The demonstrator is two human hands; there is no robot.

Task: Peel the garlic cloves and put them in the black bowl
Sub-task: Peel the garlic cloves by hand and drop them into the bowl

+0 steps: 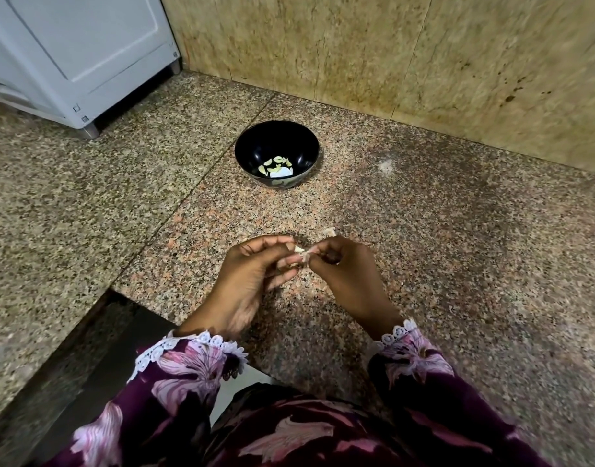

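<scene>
nearest the camera we see two floral sleeves (188, 375) with white lace cuffs, and from them both hands reach forward over the granite counter (457, 264). we hold the hands close together above the counter, well short of the black bowl (306, 146); in our judgement this keeps loose skin falling on the counter and not among the peeled cloves.

the left hand (255, 274) has its fingers curled inward and grips the garlic clove (299, 249) at their tips, with the pale end of the clove protruding toward the other hand. the right hand (343, 267) has its fingers bent tightly and pinches a strip of papery skin (306, 257) at the exposed end of the clove. the two grips oppose each other, so we judge that one hand anchors the clove while the other draws the skin away. the clove lies between the two sets of fingertips, touching both; how much of it remains covered is probably not readable here, since the fingers hide most of it.

a small scrap of peel (329, 232) lies on the counter just beyond the right hand. the bowl stands well apart from the hands, toward the wall (424, 62), and holds several peeled cloves (276, 165) at its bottom. a white appliance (70, 55) stands at the far left. we judge the current step to be peeling, with transfer to the bowl not yet done
</scene>
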